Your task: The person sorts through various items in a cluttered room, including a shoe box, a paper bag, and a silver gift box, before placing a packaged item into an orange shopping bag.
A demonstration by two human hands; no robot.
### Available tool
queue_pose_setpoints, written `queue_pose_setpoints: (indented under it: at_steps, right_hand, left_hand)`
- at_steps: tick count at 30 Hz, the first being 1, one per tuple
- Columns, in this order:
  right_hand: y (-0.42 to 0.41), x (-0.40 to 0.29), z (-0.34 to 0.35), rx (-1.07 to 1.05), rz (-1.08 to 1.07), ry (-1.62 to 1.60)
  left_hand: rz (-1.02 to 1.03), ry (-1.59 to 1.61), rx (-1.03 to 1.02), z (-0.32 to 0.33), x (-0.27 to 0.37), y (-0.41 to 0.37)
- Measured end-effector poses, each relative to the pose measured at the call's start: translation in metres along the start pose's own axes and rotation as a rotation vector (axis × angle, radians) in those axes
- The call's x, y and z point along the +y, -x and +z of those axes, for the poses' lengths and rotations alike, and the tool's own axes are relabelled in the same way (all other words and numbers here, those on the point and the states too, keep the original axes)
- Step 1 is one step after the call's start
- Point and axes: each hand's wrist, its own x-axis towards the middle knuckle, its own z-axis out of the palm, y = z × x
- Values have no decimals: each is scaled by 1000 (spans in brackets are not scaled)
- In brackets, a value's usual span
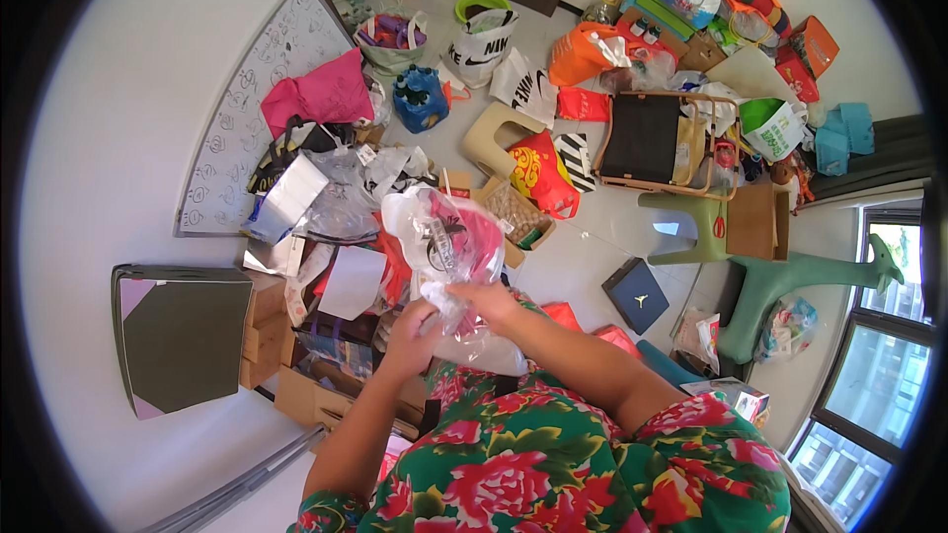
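Observation:
Both my hands grip the gathered plastic of a clear bag (453,237) with pink and white contents and a printed label. My left hand (412,337) closes on the bag from the left, and my right hand (485,305) holds its bunched part from the right. The bag's upper part spreads out beyond my fingers, while a loose pale part hangs below them. Just beyond the bag lies a cardboard box of round brown items (515,213). Left of it is a heap of clear plastic bags (337,196).
A dark shoebox (635,296) lies on the tiled floor to the right, near a green plastic stool (685,229) and a folding chair (644,139). Cardboard boxes (307,392) stand at lower left. A beige stool (492,137) and a red bag (541,170) lie ahead.

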Motion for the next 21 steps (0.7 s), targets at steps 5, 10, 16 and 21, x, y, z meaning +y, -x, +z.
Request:
queue_pose_setpoints:
  at_steps: [5, 10, 16, 21]
  right_hand:
    - [-41, -26, -53, 102, 85, 658]
    - [-54, -19, -70, -206, -183, 1580]
    - [-43, -46, -105, -551, -429, 1533]
    - [-47, -77, -170, -511, -340, 1519]
  left_hand:
    - [-310, 296, 466, 47, 6, -15]
    - [-387, 0, 581, 71, -57, -35]
    - [-764, 614, 228, 112, -20, -119]
    - [-740, 478, 155, 173, -40, -170]
